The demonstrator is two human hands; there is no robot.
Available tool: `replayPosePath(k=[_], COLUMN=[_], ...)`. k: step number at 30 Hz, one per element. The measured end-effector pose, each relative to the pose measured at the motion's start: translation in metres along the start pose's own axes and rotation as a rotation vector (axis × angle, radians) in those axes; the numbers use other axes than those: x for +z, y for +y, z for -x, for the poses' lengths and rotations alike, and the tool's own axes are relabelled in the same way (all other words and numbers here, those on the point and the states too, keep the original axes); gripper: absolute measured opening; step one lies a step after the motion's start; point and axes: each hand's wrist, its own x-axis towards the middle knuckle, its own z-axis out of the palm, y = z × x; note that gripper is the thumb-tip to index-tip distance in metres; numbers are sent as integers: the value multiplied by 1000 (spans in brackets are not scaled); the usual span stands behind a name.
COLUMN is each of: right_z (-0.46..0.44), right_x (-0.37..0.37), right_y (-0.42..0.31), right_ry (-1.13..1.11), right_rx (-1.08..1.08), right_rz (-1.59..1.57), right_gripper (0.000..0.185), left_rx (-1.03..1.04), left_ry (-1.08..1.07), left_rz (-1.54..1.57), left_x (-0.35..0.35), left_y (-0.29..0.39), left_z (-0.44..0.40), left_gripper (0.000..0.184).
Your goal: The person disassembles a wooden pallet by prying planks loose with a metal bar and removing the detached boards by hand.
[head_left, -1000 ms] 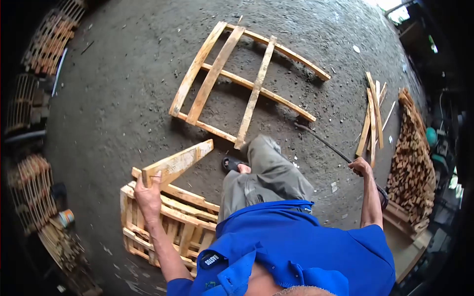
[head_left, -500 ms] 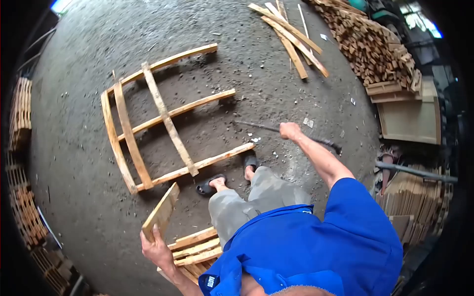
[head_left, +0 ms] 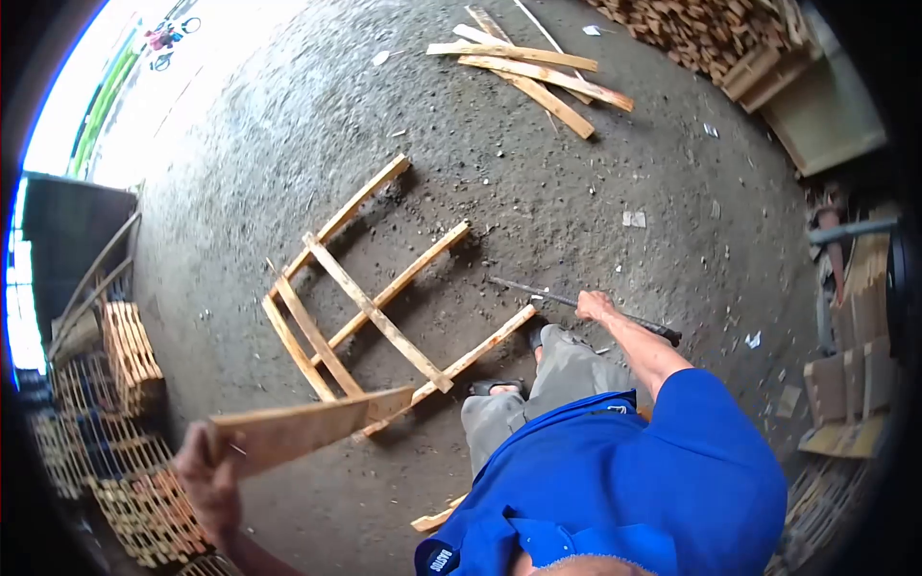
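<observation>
At the lower left my left hand point(head_left: 213, 480) grips one end of a wooden board point(head_left: 307, 432), raised above the floor, its far end overlapping the pallet frame in view. My right hand point(head_left: 596, 305) is closed around a long dark metal bar point(head_left: 634, 322), held roughly level to the right of the frame. The partly slatted wooden pallet frame point(head_left: 384, 300) lies on the ground beyond my feet, with three long beams and several cross slats. A small part of more pallet wood point(head_left: 437, 516) shows beside my body, mostly hidden by my shirt.
Several loose planks point(head_left: 538, 72) lie crossed on the ground ahead. A large heap of cut wood point(head_left: 711, 34) and a light panel point(head_left: 826, 110) stand at the upper right. Stacked pallets point(head_left: 144, 509) line the left edge. More boards point(head_left: 850, 384) stand at the right.
The view has turned, bringing a bright opening into the upper left. My left hand has lifted the board outward to the left, away from the stacked pallet wood. The bar stays in my right hand.
</observation>
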Motion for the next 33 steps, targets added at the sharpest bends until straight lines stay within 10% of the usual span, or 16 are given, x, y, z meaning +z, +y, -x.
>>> replayPosePath(k=[3, 7, 13, 16, 20, 22, 24, 27, 33], right_z=[13, 20, 26, 28, 10, 22, 14, -9, -162], right_x=[2, 24, 53, 56, 68, 50, 56, 62, 111], right_y=[10, 18, 19, 21, 40, 49, 64, 81, 143], right_ry=[-7, -56, -16, -28, -41, -103, -97, -127, -197], right_rx=[42, 83, 125, 116, 166, 138, 105, 47, -239], right_rz=[-105, -112, -216, -242, -290, -260, -204, -152, -37], right_gripper=[35, 34, 33, 36, 38, 42, 47, 41, 50], left_rx=[455, 418, 1249, 1315, 814, 619, 846, 1021, 1037], left_ry=[195, 48, 14, -61, -414, -540, -255, -744, -567], left_rz=[-257, -441, 120, 223, 167, 296, 390, 926, 1208], left_x=[-41, -23, 165, 241, 255, 224, 189, 115, 62], left_y=[3, 177, 400, 447, 414, 384, 343, 282, 151], left_z=[-77, -131, -243, -247, -181, -148, -126, -95, -17], left_gripper=[25, 28, 42, 55, 85, 56, 38, 43, 43])
